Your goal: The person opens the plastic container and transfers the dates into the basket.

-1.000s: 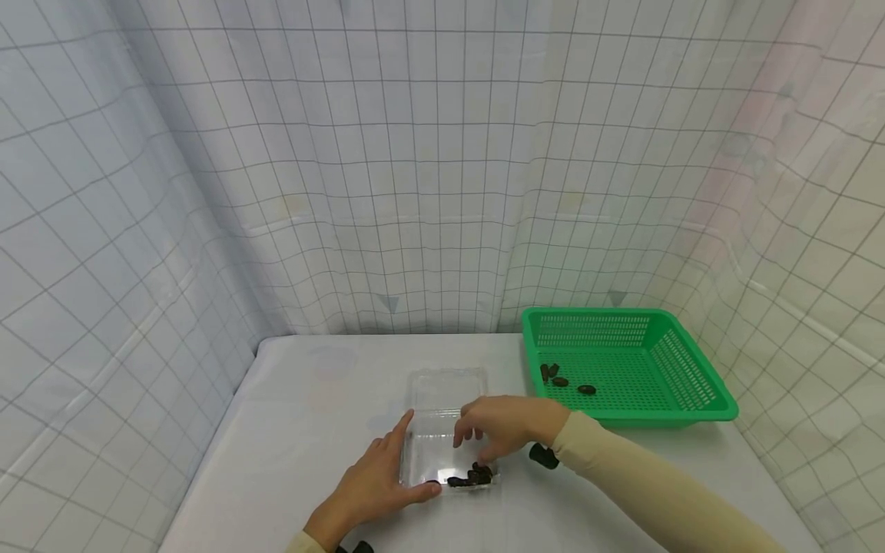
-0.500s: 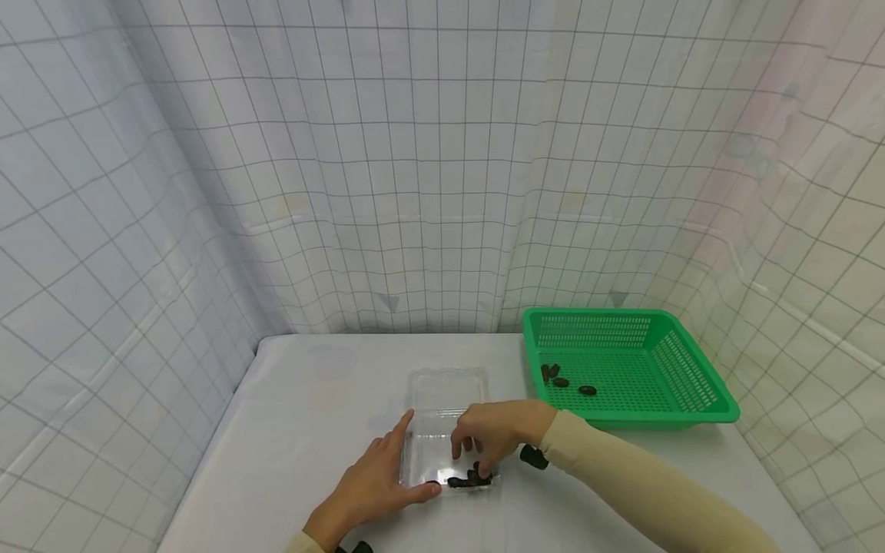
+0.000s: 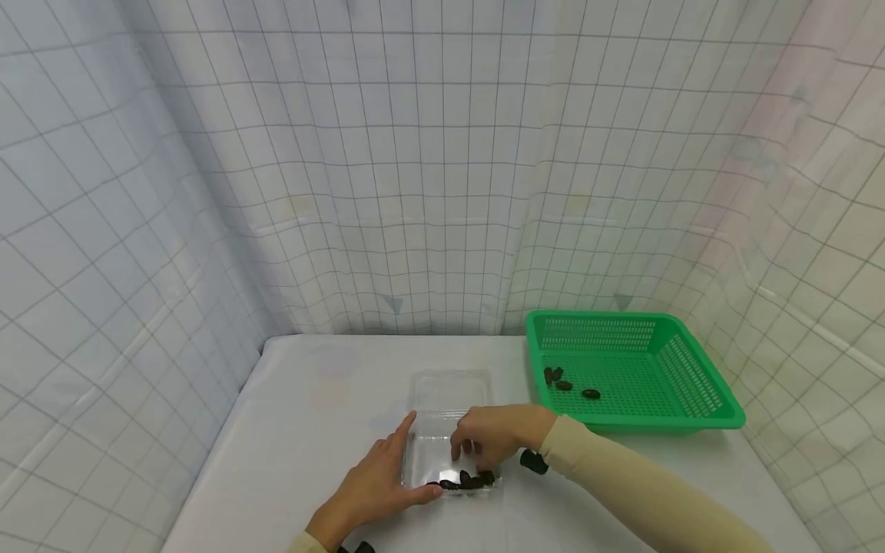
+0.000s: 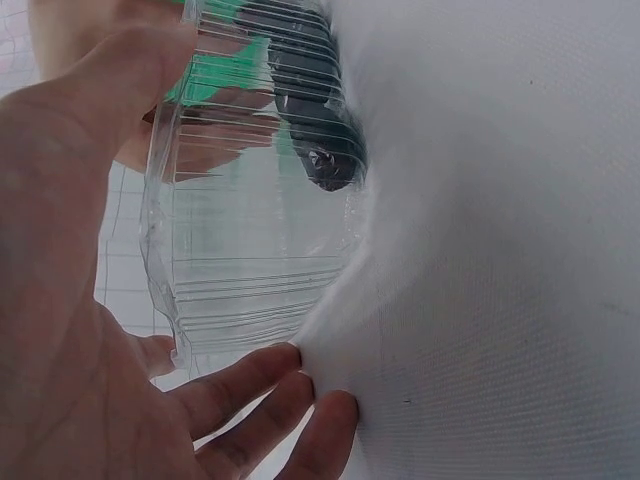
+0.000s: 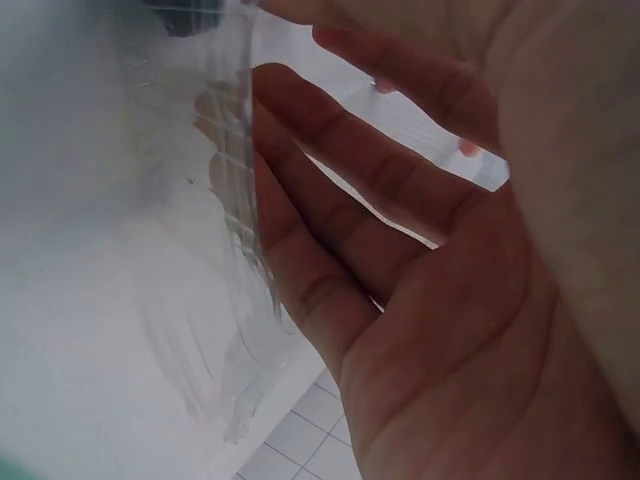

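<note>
The dark pieces (image 3: 465, 483) lay just nearside of the right grip (image 3: 498, 432), strung leftward inside the clear container (image 3: 430, 455); whether it pinched one couldn't be told. Left of it, the left hand (image 3: 376, 478) touched the container, fingers extended.

A: You have lowered your right grip (image 3: 496, 434) over the clear container (image 3: 430, 457) and brought it slightly to your left, compared with a second ago.

B: Yes, and your right sleeve (image 3: 636, 484) followed; the black piece at your wrist (image 3: 534, 461) sits nearer the container too.

A: Most of that came in the first half second. Since then you've disturbed the dark pieces (image 3: 465, 478).

B: Right, you had them bunched toward the near right corner. Now you have them spread in a looser row along the near wall, one tilted up mid-row.

A: Your head view has also shifted slightly.
</note>
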`<state>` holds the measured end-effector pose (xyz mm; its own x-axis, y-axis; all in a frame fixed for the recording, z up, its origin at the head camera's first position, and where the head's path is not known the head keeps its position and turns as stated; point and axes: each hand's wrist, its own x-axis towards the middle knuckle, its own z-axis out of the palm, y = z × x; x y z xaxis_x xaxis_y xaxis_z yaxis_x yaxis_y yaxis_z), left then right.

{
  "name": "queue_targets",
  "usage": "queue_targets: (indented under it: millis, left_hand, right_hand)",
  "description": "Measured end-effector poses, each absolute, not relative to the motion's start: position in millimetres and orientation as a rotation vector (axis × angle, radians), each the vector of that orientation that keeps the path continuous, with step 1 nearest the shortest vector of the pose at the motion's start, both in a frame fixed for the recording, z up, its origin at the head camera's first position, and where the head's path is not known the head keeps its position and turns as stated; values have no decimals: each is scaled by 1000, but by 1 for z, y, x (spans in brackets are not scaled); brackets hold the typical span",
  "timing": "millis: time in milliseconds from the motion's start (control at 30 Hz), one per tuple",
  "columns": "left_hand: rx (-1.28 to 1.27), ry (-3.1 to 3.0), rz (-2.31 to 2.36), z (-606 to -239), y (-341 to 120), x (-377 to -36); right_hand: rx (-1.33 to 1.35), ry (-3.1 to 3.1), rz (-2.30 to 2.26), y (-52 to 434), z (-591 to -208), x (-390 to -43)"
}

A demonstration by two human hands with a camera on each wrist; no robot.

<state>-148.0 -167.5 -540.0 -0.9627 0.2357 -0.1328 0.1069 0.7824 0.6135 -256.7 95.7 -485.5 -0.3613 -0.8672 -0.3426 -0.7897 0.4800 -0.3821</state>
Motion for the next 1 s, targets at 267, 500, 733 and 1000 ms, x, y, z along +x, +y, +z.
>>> queue_targets:
  millis: [267,500,733,1000]
  left_hand:
    - [261,2761,926,-538,-168,-148]
    - [242,2762,921,-538,-167,-148]
    - [231,2762,926,-538,-167,-146]
    - [233,2762,927,-537,-166,-145]
  right_hand:
    - [-1399,2163,-248,95,-485,-256]
    - [-1335,2151,-247,95,-485,-252]
    - [-1358,2143,-225,90,-495,-249]
    - [-1425,2240,-162,86,-497,-248]
